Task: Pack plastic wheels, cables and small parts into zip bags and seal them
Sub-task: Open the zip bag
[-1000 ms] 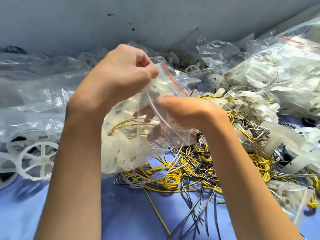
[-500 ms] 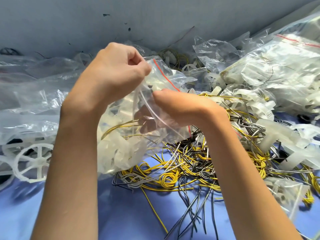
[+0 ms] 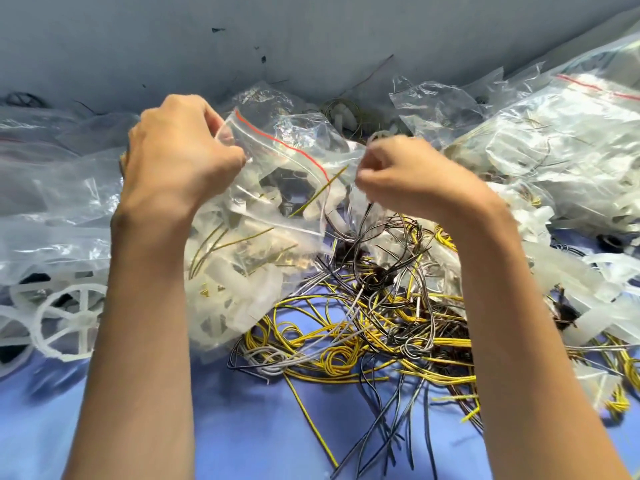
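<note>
Bag (image 3: 270, 209), filled and raised over the cables (image 3: 346, 334), was pinched at its zip corner by the left hand (image 3: 176, 161); whether the blurred right hand (image 3: 408, 174) gripped anything could not be told; sealing was judged due once the stray wire (image 3: 322, 188) was tucked in.

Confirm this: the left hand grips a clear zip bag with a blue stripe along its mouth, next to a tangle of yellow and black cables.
One detail is wrong: the stripe is red, not blue, as the head view shows. The rest stands: the left hand grips the clear zip bag next to the tangled yellow and black cables.
</note>
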